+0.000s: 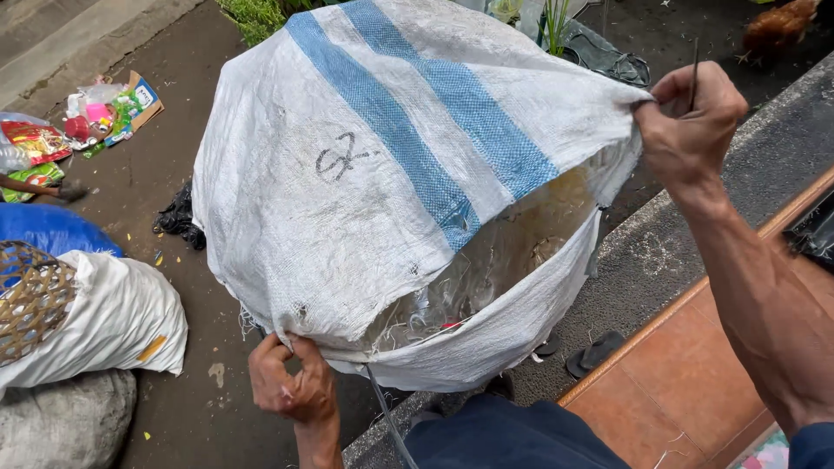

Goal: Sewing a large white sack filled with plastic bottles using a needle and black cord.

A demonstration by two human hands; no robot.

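Observation:
A big white woven sack (347, 200) with two blue stripes fills the middle of the view, its mouth gaping toward me with clear plastic scraps inside. My left hand (291, 382) pinches the sack's near lower edge, where a thin dark cord (387, 417) hangs down. My right hand (691, 117) grips the far upper corner of the mouth and also holds a thin dark metal needle (695, 74) upright.
A filled white sack (113, 321) with a woven basket (30, 300) and a grey sack (61, 426) lies at left. Litter and packaging (82, 122) lies on the dark ground. Sandals (595, 352) rest by a concrete kerb, orange tiles (686, 382) at right. A chicken (777, 26) stands top right.

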